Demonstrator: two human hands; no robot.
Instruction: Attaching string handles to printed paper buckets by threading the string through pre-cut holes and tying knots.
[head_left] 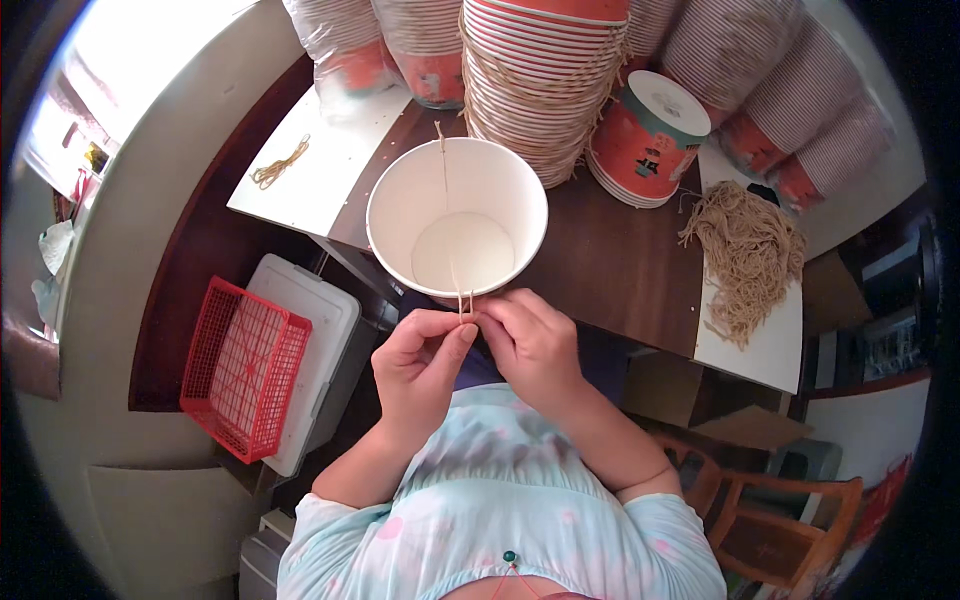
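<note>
A white-lined paper bucket (515,205) stands open end up at the near edge of the brown table, in front of my body. A thin tan string (465,303) comes over its near rim, and a string end also sticks up at the far rim. Just outside the near rim, my left hand (418,365) is closed, pinching the string between thumb and forefinger. My right hand (535,345) is closed against it, fingertips at the same string. The exact fingertip hold on the right is partly hidden.
Behind the bucket rises a tall stack of orange buckets (540,95) with strings hanging on them. Upturned orange buckets (645,150) stand beside it. A heap of tan strings (745,250) lies right, a small bundle (280,165) left. A red basket (245,365) rests on a lidded bin (335,320).
</note>
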